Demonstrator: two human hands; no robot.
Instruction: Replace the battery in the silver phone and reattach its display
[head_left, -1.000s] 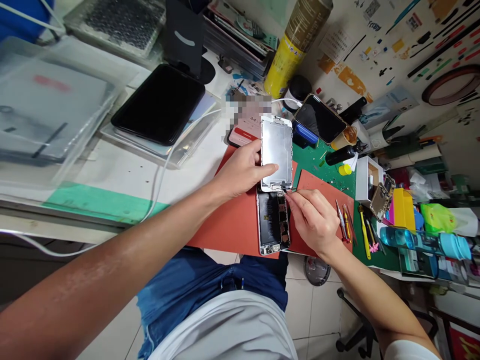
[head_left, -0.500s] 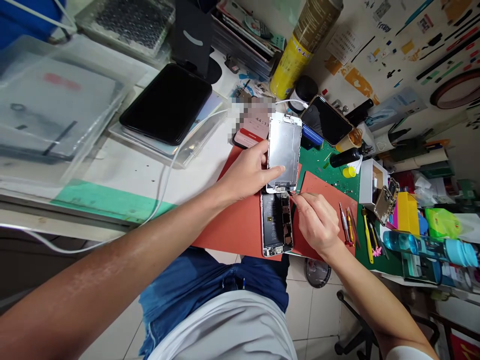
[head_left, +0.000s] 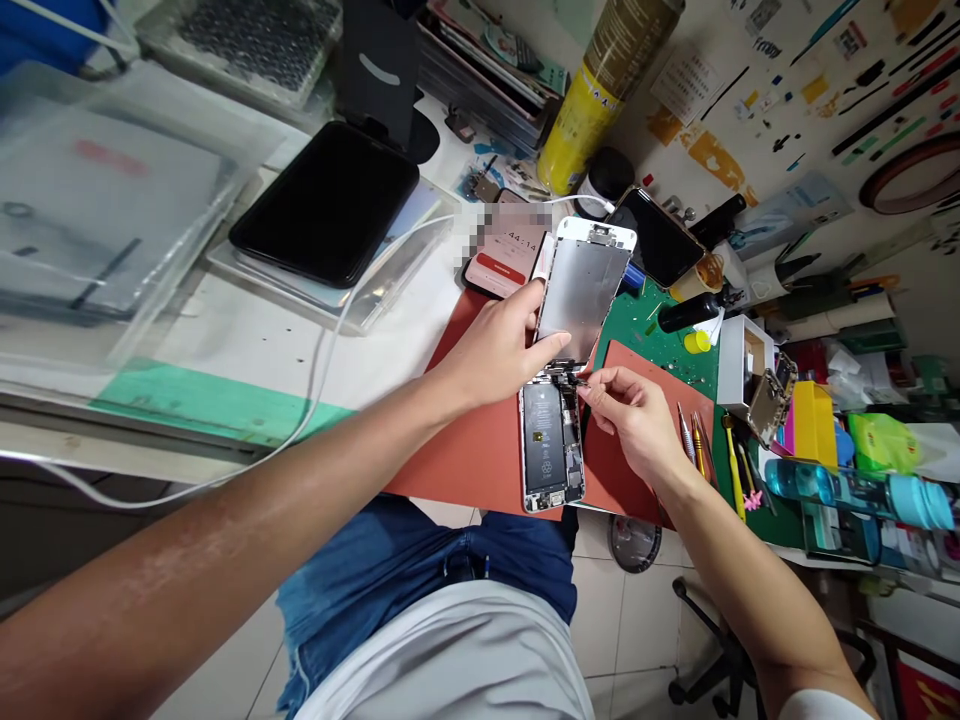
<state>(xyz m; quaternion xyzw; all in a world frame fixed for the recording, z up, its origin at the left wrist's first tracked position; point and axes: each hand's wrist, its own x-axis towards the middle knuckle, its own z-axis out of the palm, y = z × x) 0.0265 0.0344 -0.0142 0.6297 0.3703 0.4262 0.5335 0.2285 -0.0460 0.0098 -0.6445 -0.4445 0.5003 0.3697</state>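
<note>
My left hand grips a phone screen assembly by its left side, thumb across its metal back. The screen stands raised and tilted to the right above the opened phone body, whose black battery and inner boards show. Both lie over a red mat. At the joint between screen and body, my right hand has its thumb and fingers pinched together at the body's top right corner. Something small and dark is at its fingertips, too small to make out.
A phone with a timer lies behind the screen. Several screwdrivers and a yellow-handled tool lie on the green mat at right. A blue bottle lies farther right. A white cable crosses the left side.
The screen has tilted to the right and away from the body, baring more of the battery and top end. My right hand has turned slightly, still pinched near the joint.
</note>
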